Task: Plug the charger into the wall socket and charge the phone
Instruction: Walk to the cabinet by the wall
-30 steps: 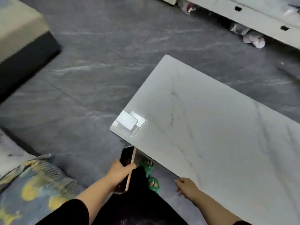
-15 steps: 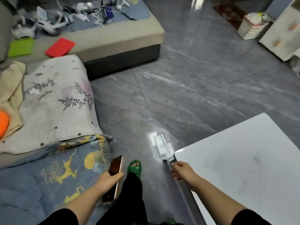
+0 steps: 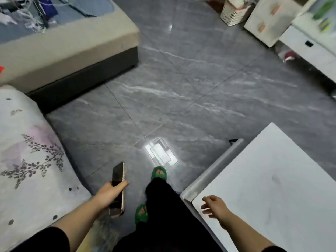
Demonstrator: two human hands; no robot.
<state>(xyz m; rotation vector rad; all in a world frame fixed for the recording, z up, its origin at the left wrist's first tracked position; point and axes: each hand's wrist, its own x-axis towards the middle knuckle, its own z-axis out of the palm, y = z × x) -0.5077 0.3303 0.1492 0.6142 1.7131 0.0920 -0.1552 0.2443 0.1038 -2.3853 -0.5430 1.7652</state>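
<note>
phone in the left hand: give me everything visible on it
The phone is a slim slab with a dark, unlit glossy screen and a rose-gold edge. It points lengthwise away from the person, tilted partly edge-on to the camera. The left hand grips its middle, thumb across the screen. No cable or charger is visibly attached. It hangs above the grey floor.

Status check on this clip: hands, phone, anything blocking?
Left hand gripping phone, screen dark. Right hand open, empty, over white table corner. No charger or socket in view. Floor ahead open.
</note>
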